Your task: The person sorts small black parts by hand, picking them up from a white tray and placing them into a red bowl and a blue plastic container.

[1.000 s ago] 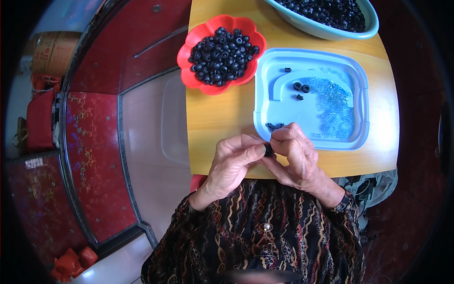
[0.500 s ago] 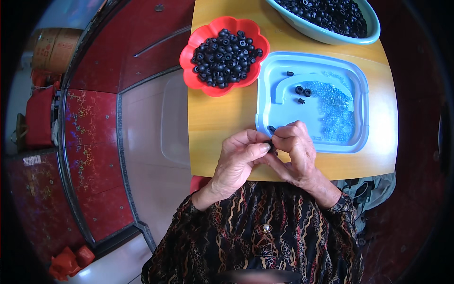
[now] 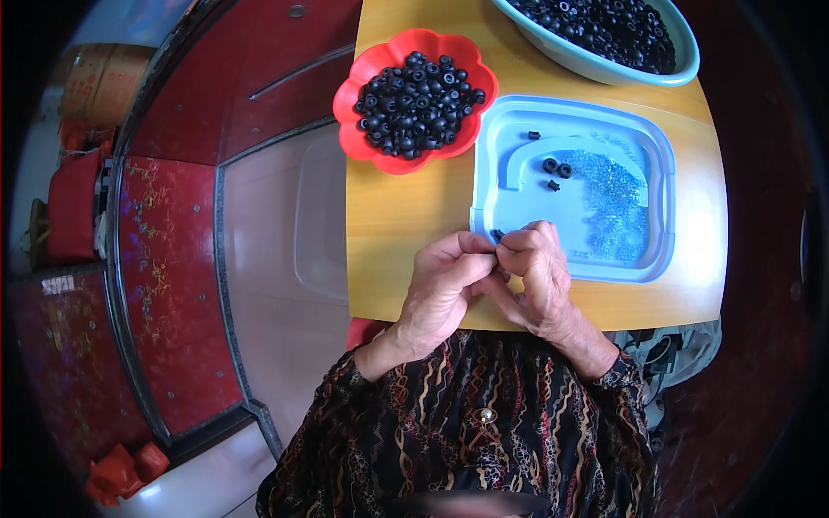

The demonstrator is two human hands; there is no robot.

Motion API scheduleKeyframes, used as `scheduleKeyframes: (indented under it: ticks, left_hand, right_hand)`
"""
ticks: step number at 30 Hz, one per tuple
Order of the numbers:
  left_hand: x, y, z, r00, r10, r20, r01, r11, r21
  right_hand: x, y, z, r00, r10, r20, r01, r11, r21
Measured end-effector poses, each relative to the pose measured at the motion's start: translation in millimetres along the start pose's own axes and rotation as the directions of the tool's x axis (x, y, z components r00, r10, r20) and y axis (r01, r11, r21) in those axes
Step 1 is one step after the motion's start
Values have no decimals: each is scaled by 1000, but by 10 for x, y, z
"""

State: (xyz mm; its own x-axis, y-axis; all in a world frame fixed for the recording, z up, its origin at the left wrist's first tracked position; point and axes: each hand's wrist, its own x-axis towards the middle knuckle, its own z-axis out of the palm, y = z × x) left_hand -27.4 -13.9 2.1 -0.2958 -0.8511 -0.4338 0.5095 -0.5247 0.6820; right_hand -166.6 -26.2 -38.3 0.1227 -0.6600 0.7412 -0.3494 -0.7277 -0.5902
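While fingers of the left hand (image 3: pixel 439 287) and right hand (image 3: pixel 539 269) clamp together on a mostly hidden black part (image 3: pixel 497 268) by the near-left corner of a blue tray (image 3: pixel 546 208), markings on a cardboard box (image 3: pixel 102 85) are unreadable.

The top edge crops the teal bowl (image 3: pixel 580 66); fingertips (image 3: pixel 484 262) hide whatever they pinch.

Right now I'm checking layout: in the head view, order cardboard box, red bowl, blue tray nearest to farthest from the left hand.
1. Blue tray: just ahead, right.
2. Red bowl: ahead, slightly left.
3. Cardboard box: far upper left.
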Motion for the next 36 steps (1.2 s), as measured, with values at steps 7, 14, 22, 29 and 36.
scheduleKeyframes:
  ticks: [7,14,22,29,36]
  left_hand:
    - [28,-59,12,999,32,-11,-33,997,-65]
    - [31,-72,-17,1000,19,-3,-19,998,-55]
    - [-20,22,-18,998,-50,29,51,998,-43]
    - [-28,47,-120,996,-70,61,68,997,48]
    - [-104,-10,-166,995,-27,100,12,989,145]
  right_hand:
    - [2,46,5,1000,-8,18,9,998,-67]
    - [-14,43,-9,999,12,39,-8,996,-85]
    - [14,44,-86,998,56,-6,-56,998,12]
    - [33,6,-137,999,34,43,-37,997,61]
    - [5,-108,-237,966,230,117,-253,933,255]
